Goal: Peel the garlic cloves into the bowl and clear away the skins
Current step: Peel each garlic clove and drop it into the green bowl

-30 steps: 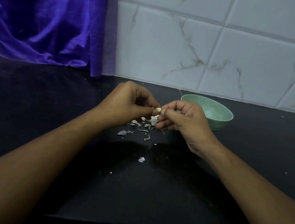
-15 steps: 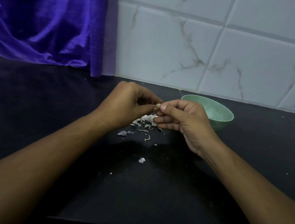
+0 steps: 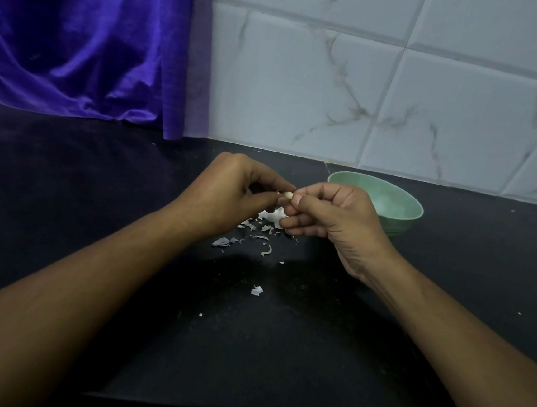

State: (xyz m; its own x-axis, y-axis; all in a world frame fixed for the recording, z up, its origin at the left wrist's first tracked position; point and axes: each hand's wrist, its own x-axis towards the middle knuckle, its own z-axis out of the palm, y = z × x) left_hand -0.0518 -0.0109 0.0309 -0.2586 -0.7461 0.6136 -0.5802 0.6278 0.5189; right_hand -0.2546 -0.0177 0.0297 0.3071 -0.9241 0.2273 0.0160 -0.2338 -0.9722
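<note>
A small pale garlic clove (image 3: pixel 288 195) is pinched between the fingertips of my left hand (image 3: pixel 229 193) and my right hand (image 3: pixel 334 218), held above the black counter. Both hands have curled fingers and meet at the clove. Under them lies a scatter of papery garlic skins (image 3: pixel 260 231), white and greyish. A green bowl (image 3: pixel 403 202) stands just behind my right hand; its inside looks pale and its contents are hard to make out.
One loose skin flake (image 3: pixel 256 290) lies nearer to me on the black counter (image 3: pixel 67 185). A purple cloth (image 3: pixel 80 40) hangs at the back left. White marbled wall tiles (image 3: pixel 368 82) close off the back.
Both hands have risen slightly and the clove is turned between the fingertips, showing more of it than half a second ago. Bowl and skins have not moved.
</note>
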